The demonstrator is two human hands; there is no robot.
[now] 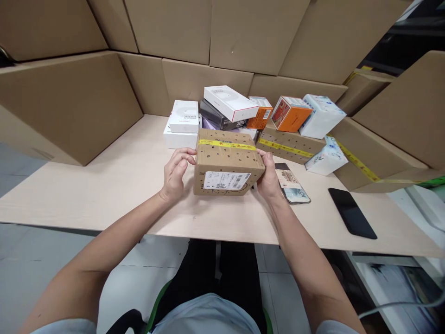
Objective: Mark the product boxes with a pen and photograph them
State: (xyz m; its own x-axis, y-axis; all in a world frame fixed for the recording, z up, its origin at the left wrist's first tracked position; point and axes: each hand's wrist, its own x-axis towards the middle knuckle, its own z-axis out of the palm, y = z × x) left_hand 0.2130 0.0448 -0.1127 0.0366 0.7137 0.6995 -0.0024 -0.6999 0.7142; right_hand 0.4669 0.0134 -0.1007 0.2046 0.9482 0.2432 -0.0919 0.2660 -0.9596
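Note:
A brown cardboard box [225, 160] with dark specks, yellow tape over its top and a white shipping label [225, 180] on its near side is between my two hands at the middle of the table. My right hand [268, 178] grips its right side, with the thumb along the edge and the other fingers partly hidden behind it. On the left, my left hand [176, 174] has bent fingers, their tips at the box's left side. The box looks slightly tilted; whether its bottom rests on the table cannot be made out.
White power bank boxes [184, 116] and a dark box [219, 116] are piled behind. Right of them are orange boxes [291, 115], white patterned packs [321, 116] and a taped carton [288, 144]. Banknotes [292, 183] and a black phone [352, 213] lie at right. Cardboard walls [205, 79] surround the table.

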